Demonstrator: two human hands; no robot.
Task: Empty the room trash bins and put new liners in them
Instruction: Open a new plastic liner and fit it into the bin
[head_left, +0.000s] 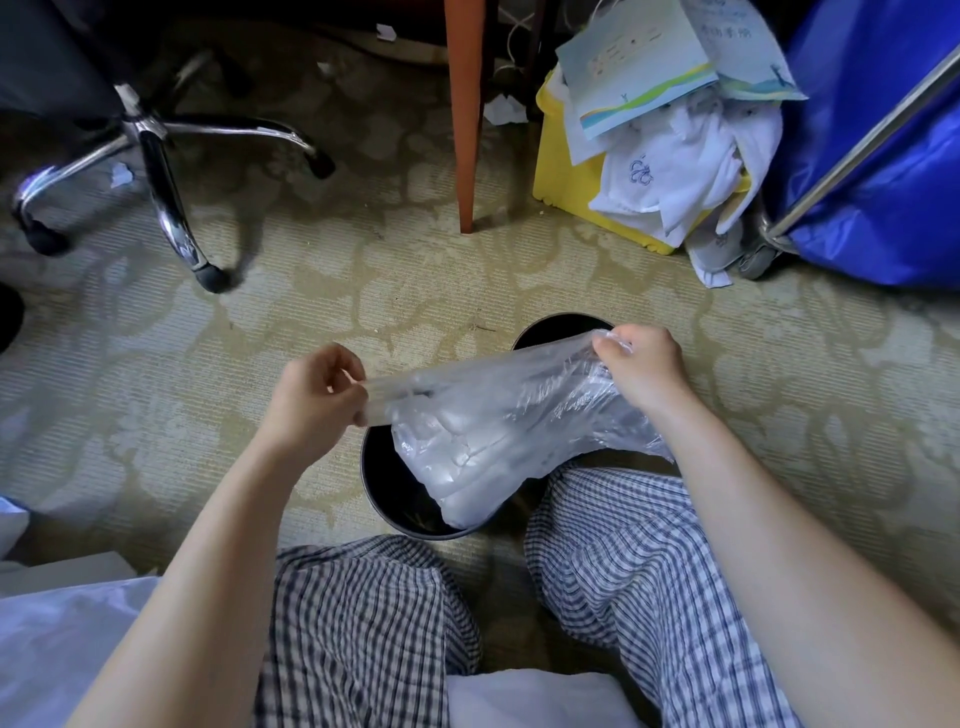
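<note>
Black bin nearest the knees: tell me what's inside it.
The lower end of the clear liner hangs into the near black bin, held up by the left hand and right hand. The liner and a knee cover most of the dark interior.

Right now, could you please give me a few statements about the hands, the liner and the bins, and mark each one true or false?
1. Both hands grip the clear liner. True: the left hand and the right hand each pinch an end of it.
2. The liner is already fitted over a bin's rim. False: it hangs bunched above the near black bin.
3. Two black bins stand on the carpet. True: the far bin shows behind the liner.
4. The yellow box is empty. False: white cloth and papers are piled in it.
5. The office chair lies on its side. False: its wheeled base rests upright.
</note>
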